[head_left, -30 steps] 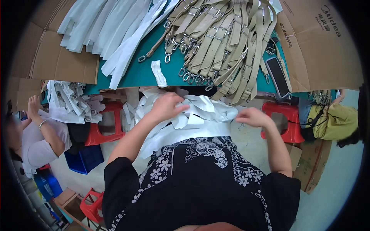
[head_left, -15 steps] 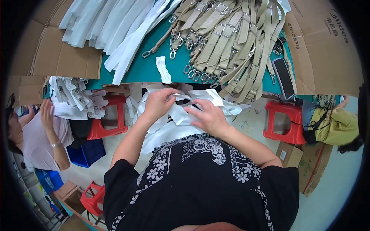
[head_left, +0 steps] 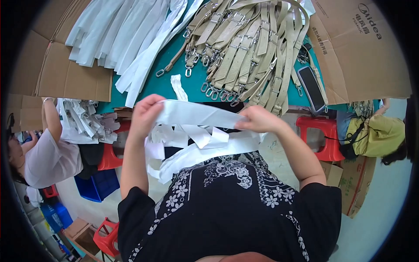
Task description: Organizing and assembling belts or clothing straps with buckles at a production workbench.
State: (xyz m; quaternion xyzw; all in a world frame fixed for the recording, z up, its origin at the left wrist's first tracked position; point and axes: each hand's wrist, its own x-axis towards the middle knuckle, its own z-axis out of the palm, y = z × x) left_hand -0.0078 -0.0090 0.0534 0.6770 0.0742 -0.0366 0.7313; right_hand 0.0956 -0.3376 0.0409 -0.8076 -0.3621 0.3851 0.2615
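My left hand (head_left: 145, 114) and my right hand (head_left: 259, 119) each grip one end of a long white plastic sleeve (head_left: 196, 114), stretched flat between them above my lap. More white sleeves (head_left: 196, 146) lie bunched on my lap beneath it. Just beyond my hands is the green table (head_left: 163, 85), with a heap of tan webbing straps with metal clips (head_left: 244, 48) and a pile of white sleeves (head_left: 118, 35).
Cardboard sheets lie at the table's left (head_left: 56, 74) and right (head_left: 353, 48). A dark phone (head_left: 311, 88) rests by the straps. A red stool (head_left: 325, 137) stands at right. One person in white (head_left: 48, 153) sits at left, another in yellow (head_left: 375, 135) at right.
My hands were close together on the bunched sleeves half a second ago; now they have spread apart, pulling one sleeve out flat between them.
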